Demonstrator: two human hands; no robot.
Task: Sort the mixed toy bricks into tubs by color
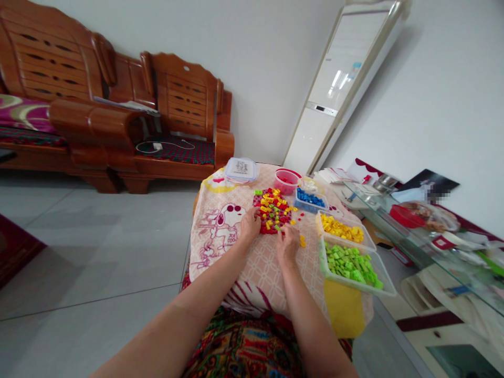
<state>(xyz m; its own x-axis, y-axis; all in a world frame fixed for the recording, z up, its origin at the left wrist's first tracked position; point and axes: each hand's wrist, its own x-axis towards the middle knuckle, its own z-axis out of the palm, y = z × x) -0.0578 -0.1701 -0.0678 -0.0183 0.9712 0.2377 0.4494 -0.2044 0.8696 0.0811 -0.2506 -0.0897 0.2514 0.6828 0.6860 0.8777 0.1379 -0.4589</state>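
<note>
A roundish red brick plate (269, 229), studded with small red, yellow and green toy bricks, lies on the cloth-covered table in front of me. My left hand (251, 224) is at its left edge, fingers bent around the rim. At the lower right edge, my right hand (289, 242) pinches a small green brick (277, 228) between thumb and fingers, right by the plate. A few loose yellow bricks (302, 241) lie just right of that hand. Small red pieces (302, 214) are scattered a little farther off.
Right of the plate stand clear tubs of green bricks (352, 265), yellow bricks (342, 229) and blue bricks (310, 197). Behind it are a round pink tub (287, 180) and a stack of lids (241, 170). A cluttered glass table (417, 231) stands at right.
</note>
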